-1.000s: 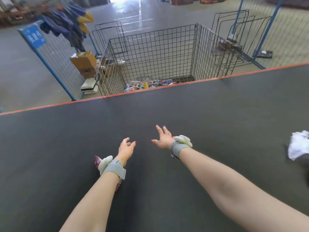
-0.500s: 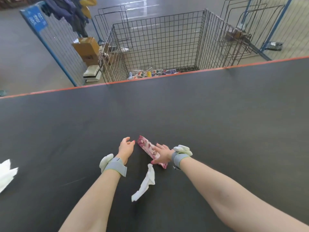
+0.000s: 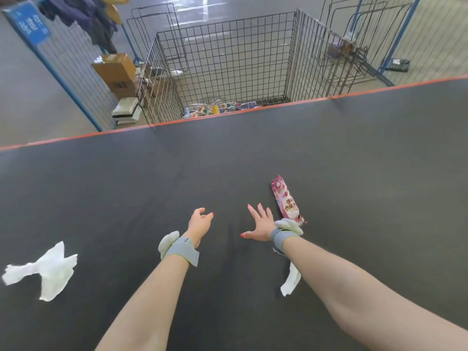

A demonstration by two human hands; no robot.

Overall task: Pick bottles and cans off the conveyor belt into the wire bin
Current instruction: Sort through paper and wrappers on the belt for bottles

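Both my hands hover over the dark conveyor belt (image 3: 253,153) and hold nothing. My left hand (image 3: 200,222) has loosely curled fingers. My right hand (image 3: 259,222) is spread wide, fingers straight. A pink snack wrapper (image 3: 286,200) lies flat on the belt just right of my right hand, not touched by it. Beyond the belt's orange edge stands the wire bin (image 3: 228,62), with several bottles and cans (image 3: 217,108) lying on its bottom. No bottle or can shows on the belt.
A crumpled white tissue (image 3: 45,271) lies on the belt at the left. Another white scrap (image 3: 291,282) lies partly under my right forearm. Left of the bin are cardboard boxes (image 3: 116,72) and a blue-framed mesh fence (image 3: 63,72). Empty wire frames (image 3: 354,46) stand at the right.
The pink wrapper and white scraps have travelled rightward on the belt. My right hand, which touched the wrapper, has lifted off it and spread open. The left hand stays put.
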